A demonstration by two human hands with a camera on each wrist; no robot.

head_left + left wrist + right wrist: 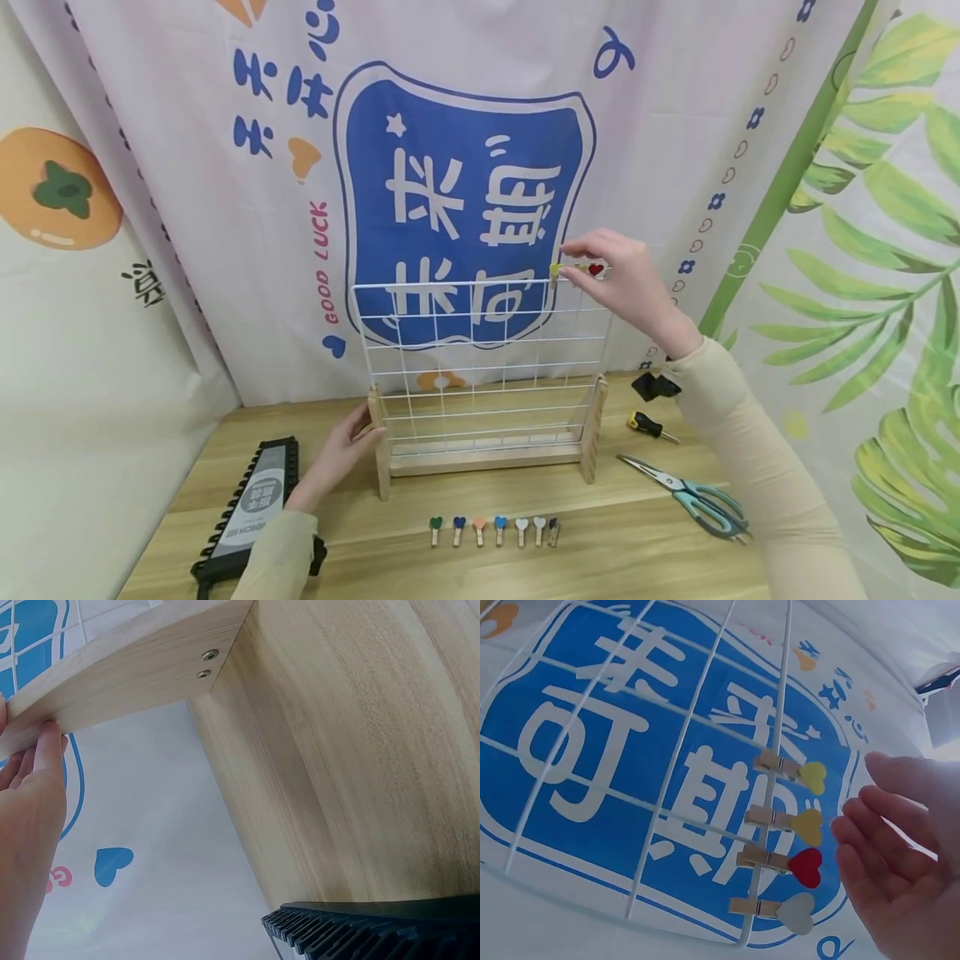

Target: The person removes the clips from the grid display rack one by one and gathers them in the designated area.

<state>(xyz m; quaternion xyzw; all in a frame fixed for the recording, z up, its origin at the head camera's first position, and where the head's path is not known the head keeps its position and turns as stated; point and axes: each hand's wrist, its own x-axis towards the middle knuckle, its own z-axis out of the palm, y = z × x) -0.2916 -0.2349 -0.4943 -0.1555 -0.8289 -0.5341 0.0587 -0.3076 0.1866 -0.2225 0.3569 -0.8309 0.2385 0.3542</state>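
Heart clothespins (500, 523) look partly placed on my feed. Leftmost lies a black tooth-edged case (258, 500); the left hand (345, 443) holds the rack's left wooden upright (384, 471). Seven pins lie on the table (360, 546), unplaced, I judge; four clipped pins (807, 826) line the wire grid's (450, 284) top right. Nearby, the right hand (621, 279) holds nothing, fingers parted. Screwdriver (645, 423) and scissors (693, 496) sit farther right, blocking nothing I see.
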